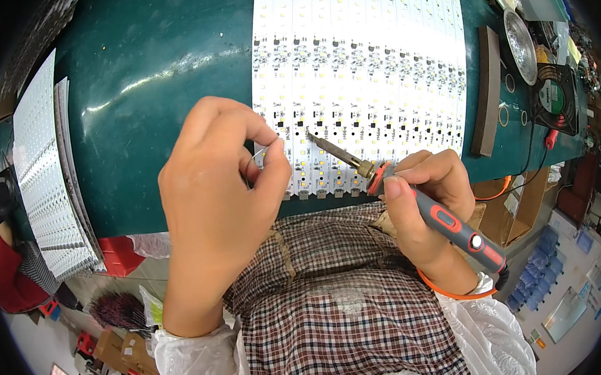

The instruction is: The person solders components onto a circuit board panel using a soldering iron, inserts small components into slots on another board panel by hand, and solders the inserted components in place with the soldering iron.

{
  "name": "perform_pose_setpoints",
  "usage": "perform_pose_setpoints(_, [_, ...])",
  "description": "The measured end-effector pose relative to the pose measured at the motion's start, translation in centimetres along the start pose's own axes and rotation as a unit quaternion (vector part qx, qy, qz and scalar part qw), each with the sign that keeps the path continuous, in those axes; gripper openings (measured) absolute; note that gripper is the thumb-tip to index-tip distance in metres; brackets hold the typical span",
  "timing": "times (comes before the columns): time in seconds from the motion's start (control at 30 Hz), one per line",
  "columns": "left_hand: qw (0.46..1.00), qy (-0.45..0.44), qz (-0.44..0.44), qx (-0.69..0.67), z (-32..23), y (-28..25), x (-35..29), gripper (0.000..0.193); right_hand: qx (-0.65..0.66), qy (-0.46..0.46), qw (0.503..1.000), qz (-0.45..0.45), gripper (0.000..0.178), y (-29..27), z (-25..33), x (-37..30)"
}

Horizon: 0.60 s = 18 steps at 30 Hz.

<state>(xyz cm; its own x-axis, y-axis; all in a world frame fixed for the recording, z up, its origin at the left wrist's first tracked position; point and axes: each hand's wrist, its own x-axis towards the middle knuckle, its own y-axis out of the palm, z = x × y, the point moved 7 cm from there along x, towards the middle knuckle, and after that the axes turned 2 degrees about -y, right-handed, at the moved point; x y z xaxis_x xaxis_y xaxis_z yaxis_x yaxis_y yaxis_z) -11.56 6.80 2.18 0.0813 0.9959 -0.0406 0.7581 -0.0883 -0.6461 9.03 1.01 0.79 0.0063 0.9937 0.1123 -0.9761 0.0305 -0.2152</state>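
Note:
A white panel of joined LED circuit board strips [355, 16] lies on the green table, dotted with small yellow LEDs and black chips. My right hand [432, 196] is closed around the grey and red handle of a soldering iron [449, 224]. The iron's dark tip is over the panel's second strip from the left, beside the black chips; whether it touches cannot be made out. Thumb and forefinger of my left hand [219, 169] pinch a thin solder wire [260, 151] at the panel's left edge. Part of the wire is hidden behind the fingers.
More LED panels [45, 170] stand stacked at the left edge of the table [129, 130]. On the right are a brown bar [485, 91], a metal dish [519, 47], rubber bands [504, 115] and a black fan [554, 99]. An orange cord [454, 294] runs by my right wrist.

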Motion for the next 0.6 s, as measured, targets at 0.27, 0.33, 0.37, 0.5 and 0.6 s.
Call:
perform_pose_setpoints(0.27, [0.995,-0.097,0.030,-0.004,0.9,-1.1,-0.1,0.007,0.023,-0.002,1.000,-0.020,0.025,0.0,0.0,0.1])
perform_pose_setpoints(0.33, [0.998,-0.052,0.020,0.029,0.5,-1.1,0.1,0.007,0.009,-0.004,1.000,-0.017,0.025,0.0,0.0,0.1])
perform_pose_setpoints(0.37, [0.998,-0.007,0.009,0.063,0.0,-1.2,0.0,0.007,0.014,0.000,1.000,-0.017,0.025,0.0,0.0,0.1])
perform_pose_setpoints(0.5, [0.998,0.041,-0.016,0.045,0.3,-0.4,-0.2,0.009,0.009,0.005,1.000,-0.010,0.025,0.1,0.1,0.1])
perform_pose_setpoints(0.6, [0.998,0.051,-0.024,0.037,0.1,0.5,-0.2,0.010,0.028,0.017,0.999,-0.032,0.025,-0.1,0.1,0.0])
